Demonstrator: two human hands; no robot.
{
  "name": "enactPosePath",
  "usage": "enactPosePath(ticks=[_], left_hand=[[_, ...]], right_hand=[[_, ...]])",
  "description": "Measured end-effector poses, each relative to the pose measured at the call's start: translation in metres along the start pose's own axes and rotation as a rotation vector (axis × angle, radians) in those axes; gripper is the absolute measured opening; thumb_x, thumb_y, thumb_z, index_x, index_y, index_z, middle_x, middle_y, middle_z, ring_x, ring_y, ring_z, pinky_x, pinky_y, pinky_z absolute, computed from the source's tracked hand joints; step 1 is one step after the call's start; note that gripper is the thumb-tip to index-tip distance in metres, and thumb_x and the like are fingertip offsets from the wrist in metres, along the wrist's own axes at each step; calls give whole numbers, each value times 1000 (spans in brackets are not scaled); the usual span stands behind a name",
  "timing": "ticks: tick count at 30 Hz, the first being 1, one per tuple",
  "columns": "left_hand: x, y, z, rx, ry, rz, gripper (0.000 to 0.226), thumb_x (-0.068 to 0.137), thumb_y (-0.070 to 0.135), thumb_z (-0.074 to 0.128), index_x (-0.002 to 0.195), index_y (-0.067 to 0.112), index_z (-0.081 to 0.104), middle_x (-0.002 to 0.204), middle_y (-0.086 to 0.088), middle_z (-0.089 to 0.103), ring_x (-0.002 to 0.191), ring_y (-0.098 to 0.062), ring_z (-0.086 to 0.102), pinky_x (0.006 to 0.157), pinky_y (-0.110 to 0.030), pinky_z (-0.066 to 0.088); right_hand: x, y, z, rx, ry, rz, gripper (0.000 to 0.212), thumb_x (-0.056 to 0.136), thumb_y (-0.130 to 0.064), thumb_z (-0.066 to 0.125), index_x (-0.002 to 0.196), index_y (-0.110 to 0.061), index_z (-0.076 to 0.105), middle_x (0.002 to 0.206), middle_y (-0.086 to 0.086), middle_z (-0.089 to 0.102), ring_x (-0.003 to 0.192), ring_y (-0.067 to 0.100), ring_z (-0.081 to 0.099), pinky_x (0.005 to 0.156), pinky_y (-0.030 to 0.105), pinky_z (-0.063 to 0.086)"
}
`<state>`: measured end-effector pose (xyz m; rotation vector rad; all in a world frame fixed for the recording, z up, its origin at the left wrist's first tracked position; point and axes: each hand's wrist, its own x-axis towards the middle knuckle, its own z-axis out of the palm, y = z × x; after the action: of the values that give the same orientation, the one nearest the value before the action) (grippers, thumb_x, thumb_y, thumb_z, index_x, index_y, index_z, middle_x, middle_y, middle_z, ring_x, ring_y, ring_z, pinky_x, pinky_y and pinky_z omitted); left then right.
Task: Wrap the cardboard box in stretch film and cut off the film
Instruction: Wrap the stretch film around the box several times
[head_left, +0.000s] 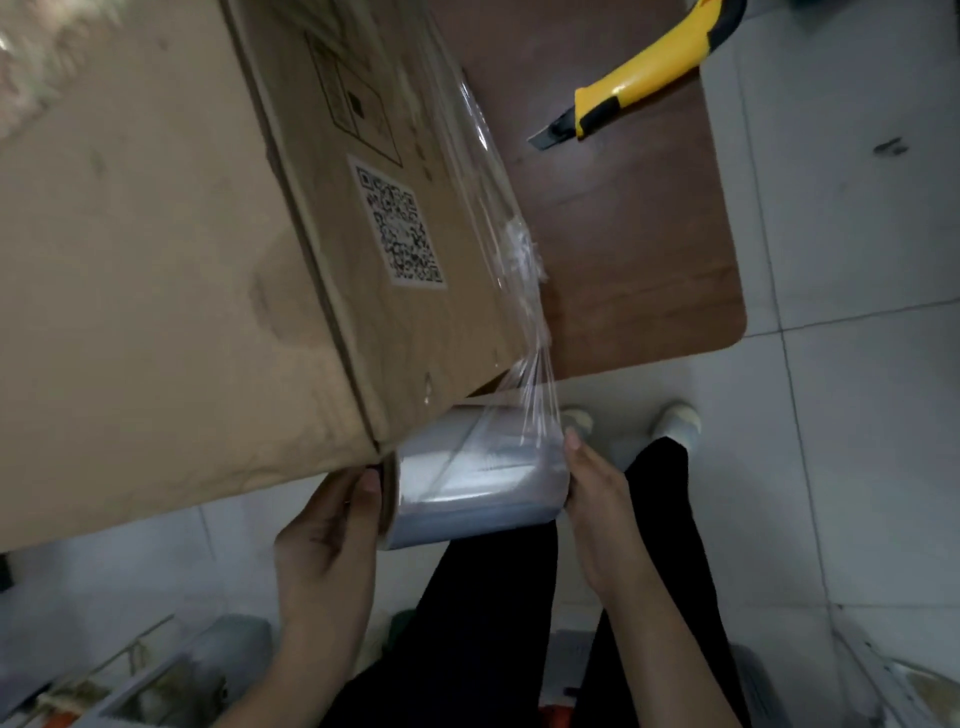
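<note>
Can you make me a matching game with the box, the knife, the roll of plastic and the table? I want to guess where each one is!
Things:
1. cardboard box
2. utility knife
3. film roll
4. table

Clues:
A. between both hands
B. dark brown, under the knife
C. carries a QR code label
D. yellow and black, lying on the table

Pairs: 1-C, 2-D, 3-A, 4-B

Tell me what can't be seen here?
- Box: far sides cut off by the head view's edges.
- Roll: its ends are covered by the left hand and right hand.
- Label: too blurred to read.
- Knife: handle end cut off at top.
</note>
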<state>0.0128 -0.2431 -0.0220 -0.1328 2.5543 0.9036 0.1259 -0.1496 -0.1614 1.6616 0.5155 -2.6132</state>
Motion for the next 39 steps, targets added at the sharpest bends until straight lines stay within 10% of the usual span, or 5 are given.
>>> enactPosePath(ticks=[3,8,22,34,39], left_hand=[[3,-8,-5,14,-53,51,29,94,8,50,117,24,59,117,3,65,92,30,50,82,4,37],[6,-20,-13,38,-181,188,32,94,8,52,123,20,57,124,21,60,107,26,48,93,1,35],[25,-56,-32,-19,-313,401,39,93,28,46,130,20,55,139,5,55,129,-7,50,114,-36,34],[45,-96,-95,21,-487,513,28,94,20,45,118,29,57,124,18,57,112,15,53,95,-2,36],[57,-121,-120,-17,-501,520,32,94,22,53,124,18,61,129,7,62,122,-1,54,105,-18,39]], right_hand=[[0,11,1,66,43,-55,40,98,-31,47,124,-5,65,121,14,70,115,24,65,101,34,50],[-2,33,4,203,92,-135,34,98,-28,46,99,-15,78,101,7,77,95,17,73,78,24,58],[-27,77,17,390,97,-426,55,93,-39,48,130,0,58,129,21,63,122,29,60,106,41,46],[-36,172,67,509,210,-556,55,88,-38,52,130,-2,59,127,13,67,123,24,60,108,39,44],[-35,206,93,602,219,-515,51,87,-33,54,126,0,62,108,9,73,96,14,71,84,27,58]])
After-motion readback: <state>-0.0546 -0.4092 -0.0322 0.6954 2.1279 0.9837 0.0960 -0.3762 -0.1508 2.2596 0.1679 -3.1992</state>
